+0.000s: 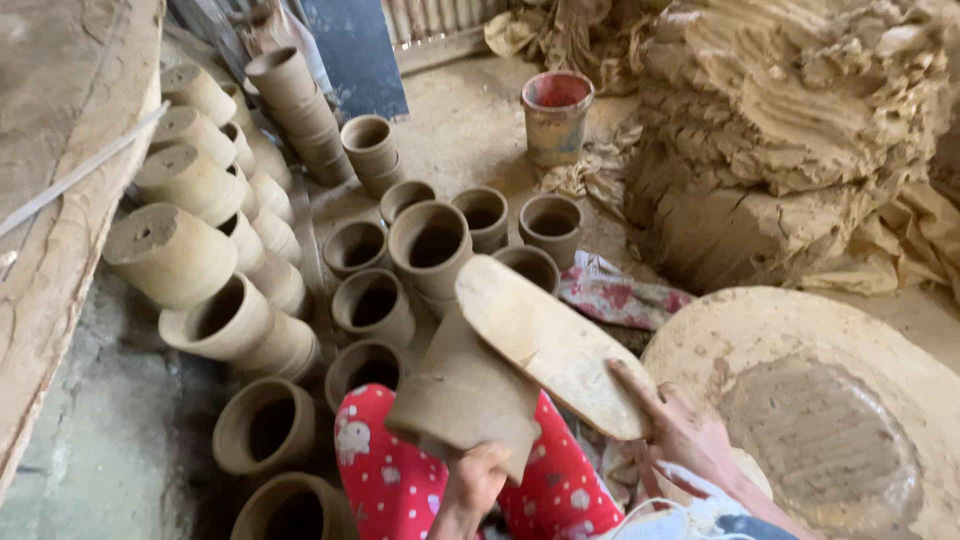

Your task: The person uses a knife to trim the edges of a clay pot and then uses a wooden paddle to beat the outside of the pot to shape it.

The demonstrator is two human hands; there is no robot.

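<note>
My left hand (472, 482) grips an upturned raw clay pot (462, 385) from below, holding it above my red patterned knee (385, 470). My right hand (680, 430) holds a flat oval wooden paddle (550, 340), which lies across the pot's upper right side and touches it. Both hands are smeared with clay. The pot's mouth faces down and away from me, so its inside is hidden.
Several unfired clay pots (430, 240) stand on the floor ahead, and stacks of them (190, 250) lie on their sides at left. A big clay mound (790, 130) rises at back right. A round clay-caked wheel (820, 420) sits at right. A red-rimmed bucket (556, 115) stands behind.
</note>
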